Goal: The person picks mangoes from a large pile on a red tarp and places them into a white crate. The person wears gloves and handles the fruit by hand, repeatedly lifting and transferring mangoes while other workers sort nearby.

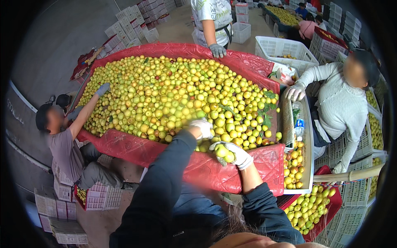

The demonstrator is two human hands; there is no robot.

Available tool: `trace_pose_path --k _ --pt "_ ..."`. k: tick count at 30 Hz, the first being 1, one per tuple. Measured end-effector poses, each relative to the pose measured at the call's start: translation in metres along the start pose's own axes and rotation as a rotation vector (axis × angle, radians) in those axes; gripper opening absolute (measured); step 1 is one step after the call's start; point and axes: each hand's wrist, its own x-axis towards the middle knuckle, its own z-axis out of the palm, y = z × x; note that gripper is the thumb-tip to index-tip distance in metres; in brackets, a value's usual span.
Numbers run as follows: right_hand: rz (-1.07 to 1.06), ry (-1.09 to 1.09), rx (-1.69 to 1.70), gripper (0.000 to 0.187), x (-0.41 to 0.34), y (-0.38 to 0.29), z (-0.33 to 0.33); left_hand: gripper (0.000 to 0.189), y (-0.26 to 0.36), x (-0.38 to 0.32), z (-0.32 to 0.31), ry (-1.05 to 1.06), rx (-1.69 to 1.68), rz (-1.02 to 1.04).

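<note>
In front of me a sorting table lined with a red quilted sheet [124, 145] carries a broad heap of yellow-green fruit [149, 96], apparently fresh jujubes, some with brown-red patches. My left hand [203, 127], in a white glove, reaches over the near part of the heap. Its fingers are partly hidden and blurred, so whether they hold a fruit is unclear. My right hand [237, 156], also white-gloved, is turned palm up above the near edge. Cupped in it are green fruits [221, 150], at least two.
A metal-rimmed tray [307, 173] with fruit and a plastic bottle [299, 125] adjoins the right end. Co-workers [62, 139] sit left, stand at the far side [212, 23] and right [342, 93]. A fruit-filled red-lined crate [333, 214] sits lower right; white crates [287, 51] stand around.
</note>
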Motion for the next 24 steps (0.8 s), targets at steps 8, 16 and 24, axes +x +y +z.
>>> trace_pose_path --k 8,16,24 --pt "-0.071 -0.015 0.095 0.045 -0.006 0.009 -0.005 0.051 -0.076 -0.166 -0.006 0.42 -1.38 -0.057" --pt "-0.063 0.142 0.682 0.055 -0.012 0.039 -0.053 0.05 -0.144 -0.379 0.126 0.881 -1.623 -0.356" --pt "-0.253 0.395 0.534 0.054 -0.041 0.031 0.024 0.035 -0.215 -0.423 0.337 1.092 -2.177 -0.821"
